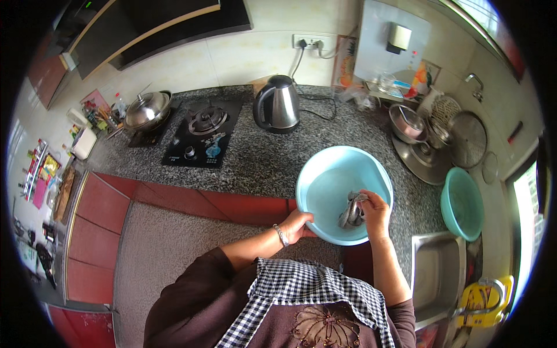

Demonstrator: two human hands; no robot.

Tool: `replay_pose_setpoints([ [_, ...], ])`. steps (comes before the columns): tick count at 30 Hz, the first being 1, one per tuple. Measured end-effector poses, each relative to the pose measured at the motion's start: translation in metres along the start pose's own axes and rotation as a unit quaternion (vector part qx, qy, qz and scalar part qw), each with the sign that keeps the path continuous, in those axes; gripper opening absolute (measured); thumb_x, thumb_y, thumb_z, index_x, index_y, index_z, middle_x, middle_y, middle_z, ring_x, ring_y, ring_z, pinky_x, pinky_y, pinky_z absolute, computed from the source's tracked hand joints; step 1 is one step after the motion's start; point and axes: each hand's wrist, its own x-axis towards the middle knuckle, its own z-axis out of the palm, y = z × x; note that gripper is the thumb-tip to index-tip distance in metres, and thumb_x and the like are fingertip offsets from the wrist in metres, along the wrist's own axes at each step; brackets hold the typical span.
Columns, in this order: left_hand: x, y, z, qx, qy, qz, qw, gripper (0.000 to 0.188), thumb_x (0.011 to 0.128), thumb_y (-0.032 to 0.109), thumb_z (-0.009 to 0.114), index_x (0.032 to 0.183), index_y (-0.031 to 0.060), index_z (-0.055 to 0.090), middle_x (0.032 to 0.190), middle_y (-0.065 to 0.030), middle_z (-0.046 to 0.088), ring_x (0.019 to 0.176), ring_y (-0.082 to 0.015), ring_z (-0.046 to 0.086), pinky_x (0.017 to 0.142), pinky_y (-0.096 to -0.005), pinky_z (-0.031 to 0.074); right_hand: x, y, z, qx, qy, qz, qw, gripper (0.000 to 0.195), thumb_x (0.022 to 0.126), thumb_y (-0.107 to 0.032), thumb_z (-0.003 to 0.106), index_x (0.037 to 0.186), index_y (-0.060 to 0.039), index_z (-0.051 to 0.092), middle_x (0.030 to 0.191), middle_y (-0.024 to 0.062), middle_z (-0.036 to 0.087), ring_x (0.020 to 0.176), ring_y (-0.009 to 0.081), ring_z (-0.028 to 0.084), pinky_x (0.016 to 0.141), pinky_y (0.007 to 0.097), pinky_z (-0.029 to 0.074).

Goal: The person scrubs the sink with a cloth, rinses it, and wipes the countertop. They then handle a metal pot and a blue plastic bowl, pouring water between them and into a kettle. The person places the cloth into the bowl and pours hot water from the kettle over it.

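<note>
My left hand (298,225) grips the near-left rim of a light blue plastic basin (326,178), its thumb over the edge. The basin stands tilted at the granite counter's front edge. In my right hand (375,213) is the upper end of a wet-looking grey cloth (351,211), pinched between thumb and fingers, its lower part hanging inside the basin. Whether the basin holds water cannot be told.
An electric kettle (278,104) stands behind the basin. Left of it are a gas hob (204,135) and a lidded wok (147,111). To the right are metal bowls (407,124), a green basin (462,204) and a steel sink (437,278).
</note>
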Motion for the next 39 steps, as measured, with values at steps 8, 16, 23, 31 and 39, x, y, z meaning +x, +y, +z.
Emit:
replay_pose_setpoints([
  [8, 0.074, 0.051, -0.029, -0.02, -0.002, 0.003, 1.0, 0.05, 0.078, 0.004, 0.052, 0.127, 0.0006, 0.044, 0.116, -0.015, 0.058, 0.104, -0.026, 0.062, 0.081, -0.0408, 0.059, 0.091, 0.034, 0.068, -0.282, -0.086, -0.163, 0.942, 0.049, 0.08, -0.011, 0.069, 0.125, 0.0015, 0.056, 0.13, 0.0238, 0.053, 0.124, 0.0394, 0.048, 0.106, 0.0427, 0.039],
  [16, 0.131, 0.095, -0.071, -0.013, -0.016, -0.056, 0.998, 0.045, 0.082, 0.006, 0.05, 0.126, -0.0004, 0.045, 0.113, -0.0172, 0.06, 0.099, -0.0307, 0.065, 0.082, -0.0463, 0.059, 0.149, 0.041, 0.122, -0.435, -0.303, -0.096, 0.842, 0.081, 0.073, -0.019, 0.076, 0.142, -0.0031, 0.038, 0.148, 0.028, 0.029, 0.136, 0.0439, 0.031, 0.113, 0.0432, 0.029],
  [23, 0.154, 0.127, -0.09, 0.059, 0.007, -0.054, 0.997, 0.054, 0.09, 0.038, 0.063, 0.127, 0.0029, 0.044, 0.111, -0.0177, 0.06, 0.095, -0.0321, 0.067, 0.073, -0.0422, 0.061, 0.194, 0.094, 0.136, -0.485, -0.315, -0.143, 0.803, 0.055, 0.083, -0.005, 0.053, 0.137, -0.0036, 0.043, 0.148, 0.022, 0.028, 0.133, 0.039, 0.038, 0.109, 0.044, 0.036],
  [31, 0.16, 0.222, -0.165, 0.363, 0.52, 0.474, 0.611, 0.071, 0.077, 0.021, 0.076, 0.134, -0.0001, 0.041, 0.132, -0.0201, 0.047, 0.122, -0.0332, 0.046, 0.099, -0.0443, 0.041, 0.215, 0.111, 0.141, -0.473, -0.317, -0.171, 0.804, 0.042, 0.087, -0.005, 0.047, 0.128, 0.0018, 0.046, 0.142, 0.0219, 0.033, 0.125, 0.0386, 0.045, 0.103, 0.0447, 0.041],
  [39, 0.201, 0.257, -0.214, 0.183, 0.365, 0.492, 0.769, 0.034, 0.078, 0.007, 0.077, 0.106, 0.0056, 0.059, 0.093, 0.0007, 0.063, 0.082, -0.0109, 0.058, 0.078, -0.0278, 0.048, 0.215, 0.096, 0.132, -0.442, -0.367, -0.136, 0.807, 0.053, 0.083, -0.007, 0.053, 0.135, -0.0026, 0.045, 0.149, 0.0195, 0.028, 0.135, 0.0358, 0.035, 0.11, 0.0413, 0.035],
])
